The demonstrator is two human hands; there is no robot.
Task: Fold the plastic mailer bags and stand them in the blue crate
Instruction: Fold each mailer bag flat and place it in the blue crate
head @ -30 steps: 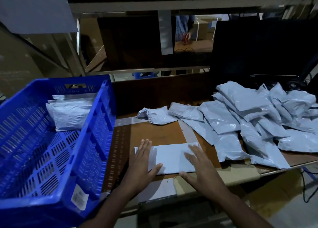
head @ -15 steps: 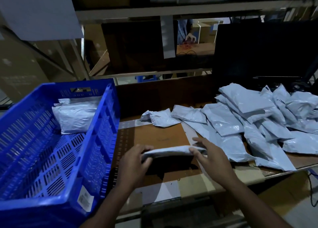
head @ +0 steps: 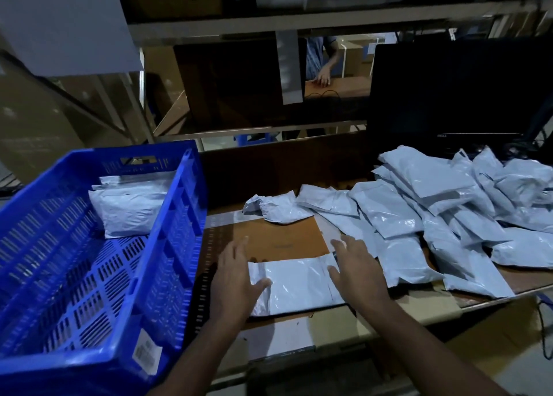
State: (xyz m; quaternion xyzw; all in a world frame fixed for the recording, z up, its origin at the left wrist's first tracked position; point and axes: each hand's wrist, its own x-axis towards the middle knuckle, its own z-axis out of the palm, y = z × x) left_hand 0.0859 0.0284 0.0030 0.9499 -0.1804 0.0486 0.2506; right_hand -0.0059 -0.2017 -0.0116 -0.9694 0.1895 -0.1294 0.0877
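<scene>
Pressing my left hand (head: 236, 279) and right hand (head: 356, 268) flat-fingered on the mailer bag (head: 294, 285) at six o'clock to crease it, blue crate (head: 176, 216) waiting at nine.

Both forearms reach in from the bottom edge, bare to the wrist, angled up and slightly toward each other. The left hand (head: 236, 279) is spread flat, palm down, fingers straight and pointing away from the body, thumb swung out to the right. The right hand (head: 356, 271) mirrors it, palm down, fingers extended and lightly fanned, thumb angled left toward the other hand. Neither hand curls around anything; both are flat and pressing downward, well apart from each other.
</scene>
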